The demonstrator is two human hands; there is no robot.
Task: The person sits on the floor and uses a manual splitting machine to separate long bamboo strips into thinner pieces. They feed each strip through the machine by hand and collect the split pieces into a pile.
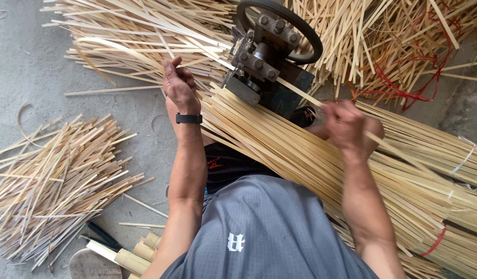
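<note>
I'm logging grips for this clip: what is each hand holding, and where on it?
Right hand pinches a thin pale bamboo strip mid-length. Left hand rests open on split strips; nothing gripped.

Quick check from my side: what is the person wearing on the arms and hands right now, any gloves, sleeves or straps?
No gloves: both the left hand and the right hand are bare, and both forearms are uncovered with no sleeves reaching them. The left wrist carries a narrow black wristband. The right wrist shows nothing worn. No rings are visible on the fingers, though the right hand is motion-blurred.
</note>
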